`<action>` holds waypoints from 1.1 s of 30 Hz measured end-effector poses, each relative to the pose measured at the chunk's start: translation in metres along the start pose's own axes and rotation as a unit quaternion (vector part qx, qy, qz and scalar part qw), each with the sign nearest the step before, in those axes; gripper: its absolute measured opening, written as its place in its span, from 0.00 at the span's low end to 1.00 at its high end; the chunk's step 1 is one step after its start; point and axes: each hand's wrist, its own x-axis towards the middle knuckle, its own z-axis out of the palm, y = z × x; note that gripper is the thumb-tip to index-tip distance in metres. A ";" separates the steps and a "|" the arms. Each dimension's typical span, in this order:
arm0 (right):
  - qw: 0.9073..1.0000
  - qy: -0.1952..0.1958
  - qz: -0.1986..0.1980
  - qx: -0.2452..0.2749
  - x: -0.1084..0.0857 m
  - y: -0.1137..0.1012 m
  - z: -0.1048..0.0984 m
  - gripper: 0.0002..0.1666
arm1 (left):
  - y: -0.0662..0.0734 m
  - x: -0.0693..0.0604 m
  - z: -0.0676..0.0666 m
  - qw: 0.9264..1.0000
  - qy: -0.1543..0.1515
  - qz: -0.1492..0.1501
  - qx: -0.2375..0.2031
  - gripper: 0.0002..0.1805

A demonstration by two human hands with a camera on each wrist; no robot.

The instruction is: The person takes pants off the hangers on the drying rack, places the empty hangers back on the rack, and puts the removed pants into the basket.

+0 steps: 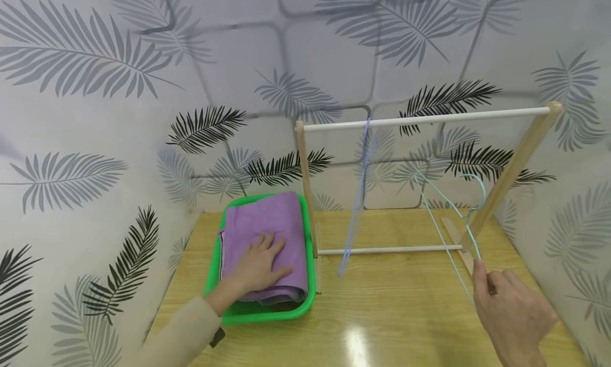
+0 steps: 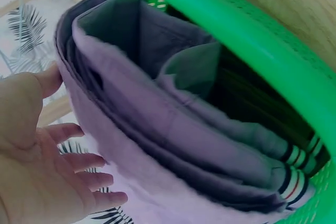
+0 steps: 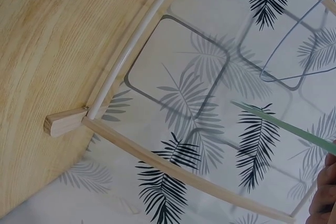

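A folded purple garment (image 1: 272, 213) lies in a green plastic basket (image 1: 311, 282). In the left wrist view, striped trim shows on the folded purple garment (image 2: 142, 153). My left hand (image 1: 258, 263) rests on top of the cloth, fingers spread. My right hand (image 1: 513, 303) grips a mint-green clothes hanger (image 1: 473, 242) by one side, its hook pointing up, in front of the rack's right post. The right wrist view catches part of the green hanger (image 3: 286, 124), with the fingers at the frame edge.
A small rack with a white top rod (image 1: 429, 120) and wooden posts stands on the wooden table (image 1: 396, 314). From that rod hangs a lilac hanger (image 1: 365, 149). Behind the table is a wall covering (image 1: 267, 54) with a leaf pattern.
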 end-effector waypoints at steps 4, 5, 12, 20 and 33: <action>1.000 0.000 -0.003 -0.001 0.000 0.000 0.000 0.41 | -0.003 -0.001 0.007 1.000 -0.019 -0.001 0.004 0.43; 1.000 0.000 -0.005 -0.002 0.000 0.000 -0.001 0.41 | -0.003 -0.001 0.008 1.000 -0.022 -0.001 0.004 0.43; 1.000 0.012 -0.009 -0.013 -0.001 -0.001 0.001 0.38 | -0.007 -0.001 0.019 0.999 -0.030 0.002 0.030 0.44; 1.000 0.021 -0.007 -0.013 -0.003 -0.002 0.003 0.37 | -0.011 -0.003 0.033 0.999 -0.027 -0.003 0.047 0.44; 1.000 0.002 -0.015 -0.006 -0.002 -0.002 0.004 0.39 | -0.010 -0.002 0.044 0.994 -0.058 -0.022 0.091 0.46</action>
